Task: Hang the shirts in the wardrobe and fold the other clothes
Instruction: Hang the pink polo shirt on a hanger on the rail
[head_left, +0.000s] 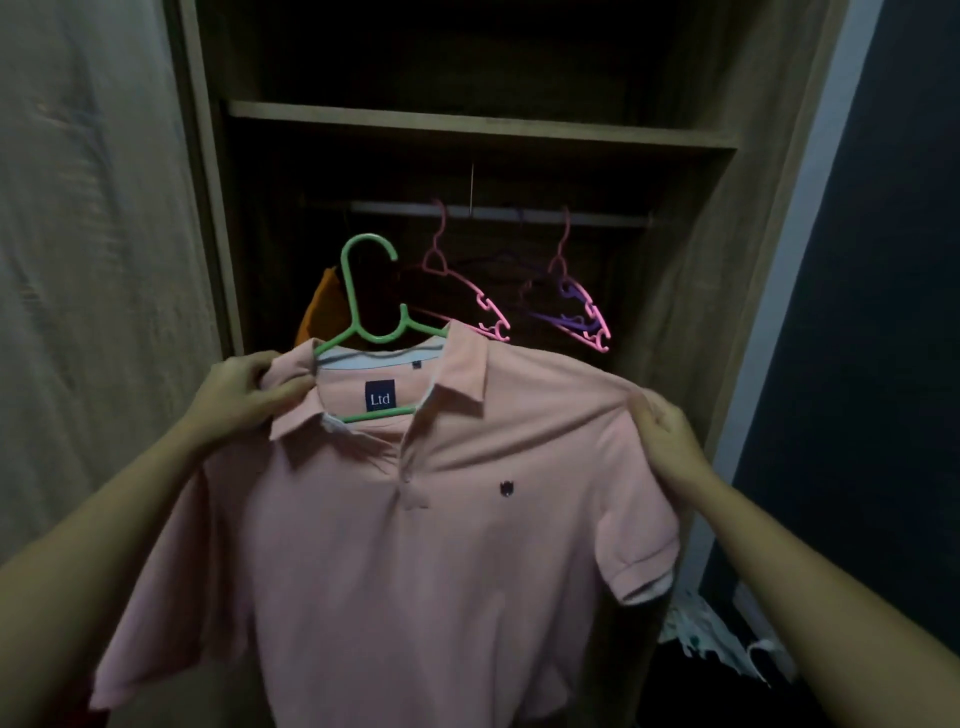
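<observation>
A pink polo shirt (415, 545) sits on a green hanger (370, 291), held up in front of the open wardrobe. My left hand (244, 392) grips the shirt's left shoulder by the collar. My right hand (662, 434) grips the right shoulder seam. The hanger's hook points up, below the metal rail (498, 213) and apart from it. The hanger's arms are mostly hidden inside the shirt.
Two pink hangers (467, 291) and a purple hanger (566, 312) hang bare on the rail. An orange garment (324, 306) hangs at the rail's left. A wooden shelf (467, 127) runs above. Light clothes (717, 639) lie low at the right beside a dark wall.
</observation>
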